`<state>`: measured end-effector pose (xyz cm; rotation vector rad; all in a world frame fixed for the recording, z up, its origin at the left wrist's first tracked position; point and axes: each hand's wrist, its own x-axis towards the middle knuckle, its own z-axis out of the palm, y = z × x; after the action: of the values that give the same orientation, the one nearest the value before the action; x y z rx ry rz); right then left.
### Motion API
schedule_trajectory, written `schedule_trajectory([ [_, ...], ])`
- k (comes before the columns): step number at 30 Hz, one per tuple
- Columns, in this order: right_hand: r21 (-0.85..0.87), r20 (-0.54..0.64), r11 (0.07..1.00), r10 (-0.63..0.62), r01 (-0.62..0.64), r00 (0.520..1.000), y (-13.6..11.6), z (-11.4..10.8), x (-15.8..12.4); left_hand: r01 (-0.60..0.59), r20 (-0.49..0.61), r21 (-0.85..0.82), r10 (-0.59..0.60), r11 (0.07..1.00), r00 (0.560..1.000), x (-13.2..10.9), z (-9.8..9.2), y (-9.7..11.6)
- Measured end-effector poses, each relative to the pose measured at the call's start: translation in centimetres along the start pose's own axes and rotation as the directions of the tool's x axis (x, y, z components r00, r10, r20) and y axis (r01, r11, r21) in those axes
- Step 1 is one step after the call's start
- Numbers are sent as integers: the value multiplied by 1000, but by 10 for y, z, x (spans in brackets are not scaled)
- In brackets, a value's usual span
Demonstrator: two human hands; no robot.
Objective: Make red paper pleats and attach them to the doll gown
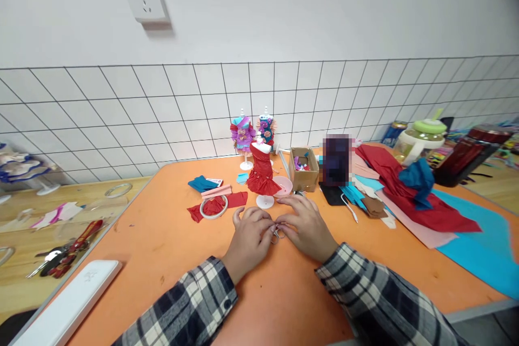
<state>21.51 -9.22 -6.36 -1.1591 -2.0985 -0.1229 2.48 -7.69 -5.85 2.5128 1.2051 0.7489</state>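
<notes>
My left hand and my right hand rest together on the orange table, both in plaid sleeves. Their fingertips meet on a small pair of metal scissors, whose handle loops show between them. The left fingers are curled onto it; the right fingers lie bent over it. Just beyond the hands stands a small mannequin in a red dress on a white base. Beside it sits a pink dish.
Two more dressed mini mannequins stand by the tiled wall. A roll of tape on red cloth, a cardboard box, red and blue fabric, jars at the right, a white case and red pliers at the left.
</notes>
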Motion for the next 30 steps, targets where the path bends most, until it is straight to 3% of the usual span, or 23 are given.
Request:
schedule_trajectory([
  [8, -21, 46, 1000, 16, -15, 999, -8, 5, -1, -30, 21, 30, 29, 999, 999, -3, -2, 4],
  [14, -30, -15, 996, -80, 80, 997, -10, 10, -4, 68, 1, -236, -70, 969, 998, 1, 6, -2],
  [16, -36, -40, 991, -127, 125, 991, -13, 10, -5, 118, -4, -417, -132, 901, 991, 2, 13, -8],
  [18, -17, -70, 992, -124, 123, 990, -16, 10, -7, 190, 31, -617, -218, 764, 976, 2, 19, -15],
  [21, 160, -115, 986, 63, -45, 991, -16, 11, -10, 254, 93, -837, -332, 485, 939, 1, 24, -25],
  [23, 406, -103, 887, 285, -221, 953, -12, 15, -10, 216, 83, -896, -331, 387, 940, 0, 24, -28],
  [25, 662, 4, 669, 447, -337, 895, -6, 19, -9, 185, 69, -891, -279, 415, 958, -2, 22, -27],
  [28, 866, 240, 288, 478, -409, 845, 0, 26, -6, 174, 114, -812, -141, 557, 983, -8, 20, -22],
  [30, 899, 333, 104, 469, -426, 818, 0, 28, -5, 146, 150, -768, -46, 623, 988, -11, 20, -18],
])
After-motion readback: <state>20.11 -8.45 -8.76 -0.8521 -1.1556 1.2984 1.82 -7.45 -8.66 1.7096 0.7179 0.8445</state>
